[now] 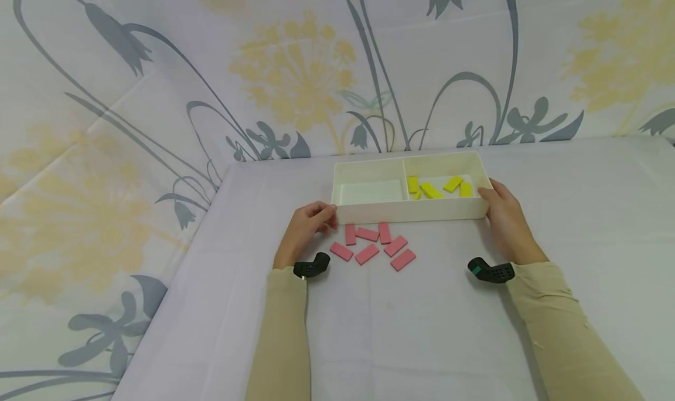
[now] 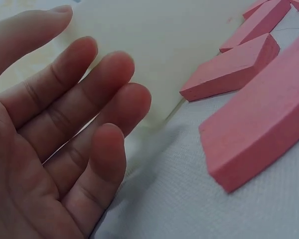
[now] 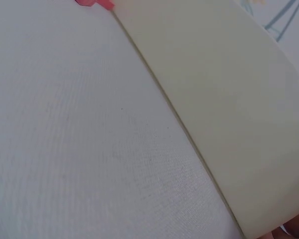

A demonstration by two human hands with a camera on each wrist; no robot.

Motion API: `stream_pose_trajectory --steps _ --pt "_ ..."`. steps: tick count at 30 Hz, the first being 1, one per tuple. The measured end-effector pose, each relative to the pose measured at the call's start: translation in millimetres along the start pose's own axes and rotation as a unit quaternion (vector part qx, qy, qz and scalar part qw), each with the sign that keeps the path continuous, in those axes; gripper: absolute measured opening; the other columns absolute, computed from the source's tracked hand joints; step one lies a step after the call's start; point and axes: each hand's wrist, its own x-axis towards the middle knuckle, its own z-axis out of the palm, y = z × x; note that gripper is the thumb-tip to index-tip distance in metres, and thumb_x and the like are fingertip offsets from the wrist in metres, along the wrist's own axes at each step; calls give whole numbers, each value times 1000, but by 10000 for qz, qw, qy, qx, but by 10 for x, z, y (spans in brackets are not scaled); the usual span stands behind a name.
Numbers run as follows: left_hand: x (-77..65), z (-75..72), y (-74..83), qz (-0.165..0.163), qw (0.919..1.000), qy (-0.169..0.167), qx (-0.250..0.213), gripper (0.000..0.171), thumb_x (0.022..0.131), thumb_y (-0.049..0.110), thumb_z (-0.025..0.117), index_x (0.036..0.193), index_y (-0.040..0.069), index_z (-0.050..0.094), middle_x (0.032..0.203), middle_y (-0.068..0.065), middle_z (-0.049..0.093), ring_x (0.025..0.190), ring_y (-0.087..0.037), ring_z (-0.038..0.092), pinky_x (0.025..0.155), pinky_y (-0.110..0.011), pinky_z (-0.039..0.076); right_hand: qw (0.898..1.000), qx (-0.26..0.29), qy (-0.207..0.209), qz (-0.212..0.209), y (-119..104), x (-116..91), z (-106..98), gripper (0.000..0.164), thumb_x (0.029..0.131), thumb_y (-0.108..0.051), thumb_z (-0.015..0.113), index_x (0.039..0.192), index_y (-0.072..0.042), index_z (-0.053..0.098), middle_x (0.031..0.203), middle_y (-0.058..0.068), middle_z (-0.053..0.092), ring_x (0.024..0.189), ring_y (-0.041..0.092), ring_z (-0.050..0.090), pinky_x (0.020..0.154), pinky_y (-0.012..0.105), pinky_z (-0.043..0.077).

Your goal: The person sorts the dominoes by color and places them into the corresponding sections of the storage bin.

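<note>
A white two-compartment box [image 1: 369,214] stands on the white cloth. Several yellow blocks [image 1: 431,190] lie in its right compartment, while the left one shows only bare floor. My right hand [image 1: 506,222] grips the box's right end, thumb at the rim; in the right wrist view only bits of its fingers [image 3: 296,226] show by the corner. At the box's left front corner is my left hand [image 1: 304,228], its fingers [image 2: 112,72] loosely bent and not wrapped round the wall; contact is hard to tell. Several pink blocks [image 1: 367,254] lie scattered before the box.
A white cloth [image 1: 411,330] covers the table. Behind it and along the left hangs a flower-printed curtain [image 1: 295,67]. Black wrist devices [image 1: 312,266] sit on both wrists, over beige sleeves [image 1: 285,330]. The nearest pink blocks lie close against the box's front wall.
</note>
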Motion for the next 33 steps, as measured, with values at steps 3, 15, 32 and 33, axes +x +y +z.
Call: stream_pose_trajectory --steps 3,15,32,33 --pt "2 0 1 47 10000 -4 -45 45 80 52 57 87 8 64 81 -9 63 77 -22 57 70 -32 48 10000 -20 1 -9 -3 1 1 59 96 -34 31 144 -9 7 149 4 5 133 14 9 108 33 8" --pt "-8 -22 64 -25 9975 -314 631 30 83 41 59 94 14 65 82 -5 62 70 -20 55 60 -27 44 9997 -211 53 -99 -1 4 0 56 96 -28 30 143 -7 9 149 7 7 131 16 14 107 36 12" --pt "-115 -111 245 -1571 9660 -1514 1386 32 87 38 53 92 9 64 68 -14 65 58 -28 63 65 -30 45 9997 -245 5 -35 -17 -16 -7 59 96 -35 32 144 -10 9 149 3 8 132 14 14 107 35 12" --pt "-120 -108 246 -1656 9651 -1606 1243 33 87 39 53 93 8 63 69 -15 65 58 -30 63 64 -30 46 9997 -245 5 -37 -17 -15 -7 59 96 -35 32 144 -10 9 148 3 8 132 14 14 107 34 12"
